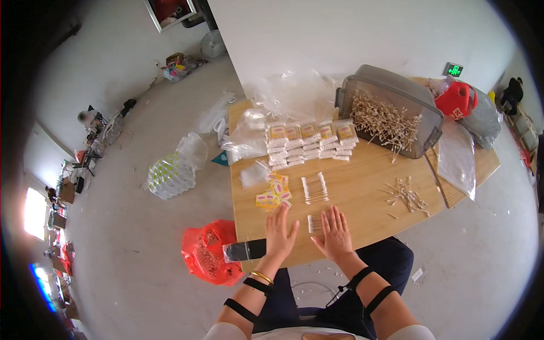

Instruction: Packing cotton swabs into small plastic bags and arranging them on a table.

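My right hand [338, 237] lies flat with fingers outstretched over a short row of cotton swabs [313, 223], partly covering it. Above that sits a second, longer row of cotton swabs [314, 188], laid side by side. My left hand [279, 233] has its fingers stretched out, and their tips reach the lower edge of a scatter of yellow and white printed cards [273, 194]. Neither hand appears to grip anything. Small clear plastic bags [254, 173] lie just beyond the cards. Off to the right is a loose pile of cotton swabs [409, 196].
Stacked packs of swabs [309, 141] line the table's far side. Beside them a tipped grey bin [433, 116] spills swabs. A black phone-like slab [249, 250] overhangs the left edge, near a red bag [205, 258] on the floor. A red container [456, 101] stands far right.
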The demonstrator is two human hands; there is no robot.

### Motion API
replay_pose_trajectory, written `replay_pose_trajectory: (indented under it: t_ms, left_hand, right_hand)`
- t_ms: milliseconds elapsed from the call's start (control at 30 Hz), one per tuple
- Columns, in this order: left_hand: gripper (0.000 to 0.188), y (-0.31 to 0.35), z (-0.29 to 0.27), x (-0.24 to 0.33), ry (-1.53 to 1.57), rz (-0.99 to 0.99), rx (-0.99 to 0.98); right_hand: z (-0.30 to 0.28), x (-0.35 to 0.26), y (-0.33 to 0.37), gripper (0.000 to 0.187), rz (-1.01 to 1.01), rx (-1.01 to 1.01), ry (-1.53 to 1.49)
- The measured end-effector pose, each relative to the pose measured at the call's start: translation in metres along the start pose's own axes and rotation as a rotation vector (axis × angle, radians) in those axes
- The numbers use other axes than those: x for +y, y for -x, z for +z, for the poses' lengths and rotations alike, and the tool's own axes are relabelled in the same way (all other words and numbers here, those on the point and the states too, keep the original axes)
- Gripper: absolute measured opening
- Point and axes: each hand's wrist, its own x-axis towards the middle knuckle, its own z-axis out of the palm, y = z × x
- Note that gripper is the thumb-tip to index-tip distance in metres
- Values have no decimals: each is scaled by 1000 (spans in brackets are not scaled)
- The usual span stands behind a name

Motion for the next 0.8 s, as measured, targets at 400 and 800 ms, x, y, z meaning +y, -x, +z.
replay_pose_trajectory:
  t_ms: [400, 800]
  left_hand:
    - [89, -67, -47, -108, -285, -827, 232]
    - [30, 0, -92, -201, 581, -734, 420]
  right_hand:
    - [-1, 0, 2, 92, -6, -55, 56]
    - [-1, -4, 1, 91, -24, -38, 10]
